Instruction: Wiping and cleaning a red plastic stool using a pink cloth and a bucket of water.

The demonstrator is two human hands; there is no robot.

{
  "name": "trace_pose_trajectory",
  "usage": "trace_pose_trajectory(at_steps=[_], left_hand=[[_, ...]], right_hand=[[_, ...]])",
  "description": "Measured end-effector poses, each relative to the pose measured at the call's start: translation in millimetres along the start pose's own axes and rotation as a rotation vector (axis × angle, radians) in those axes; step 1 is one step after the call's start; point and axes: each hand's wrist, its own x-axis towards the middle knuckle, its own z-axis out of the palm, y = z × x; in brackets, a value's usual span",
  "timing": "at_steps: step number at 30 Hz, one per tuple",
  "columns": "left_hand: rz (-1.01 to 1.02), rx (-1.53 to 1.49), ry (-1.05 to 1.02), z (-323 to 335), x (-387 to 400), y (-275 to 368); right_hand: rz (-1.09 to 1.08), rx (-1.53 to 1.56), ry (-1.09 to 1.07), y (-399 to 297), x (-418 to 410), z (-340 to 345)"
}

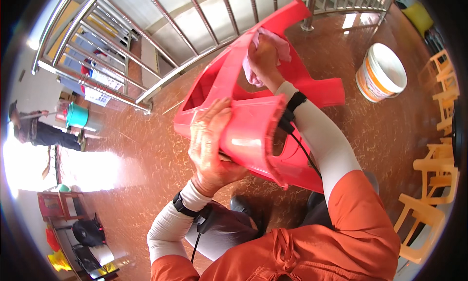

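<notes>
A red plastic stool [252, 123] is tipped over in front of me, with its legs pointing up and outward. My left hand [210, 145] grips one of its broad legs, thumb beneath and fingers spread over the top. At the far side, my right hand [264, 56] is closed around a pink cloth [281, 47] and presses it against the inside of another leg. Part of the cloth hangs below the hand. The stool's seat is mostly hidden from this angle.
A white bucket [382, 72] with an orange label stands at right on the brown floor [153, 164]. Metal railings [175, 36] run behind the stool. Several yellow stools [420, 226] line the right edge. At far left, a person [40, 129] stands near a teal bucket [77, 114].
</notes>
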Motion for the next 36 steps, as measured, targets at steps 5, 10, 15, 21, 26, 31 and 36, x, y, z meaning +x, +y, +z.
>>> trace_pose_trajectory(at_steps=[5, 10, 15, 21, 26, 31, 36], left_hand=[[0.051, -0.064, -0.084, 0, -8, 3], [0.081, -0.116, -0.216, 3, -13, 26], [0.126, -0.152, -0.179, 4, -15, 21], [0.098, -0.199, -0.197, -1, -17, 16], [0.122, -0.218, -0.217, 7, -21, 18], [0.167, -0.178, -0.23, 8, -10, 15], [0.178, -0.121, -0.223, 11, -8, 9]], right_hand=[[0.043, 0.447, -0.298, -14, -37, 29], [0.079, 0.505, -0.445, -15, -55, 41], [0.102, 0.528, -0.544, -19, -70, 44], [0.11, 0.55, -0.61, -25, -79, 32], [0.083, 0.574, -0.671, -37, -79, 7], [0.024, 0.603, -0.735, -60, -75, -36], [-0.054, 0.621, -0.782, -83, -74, -79]])
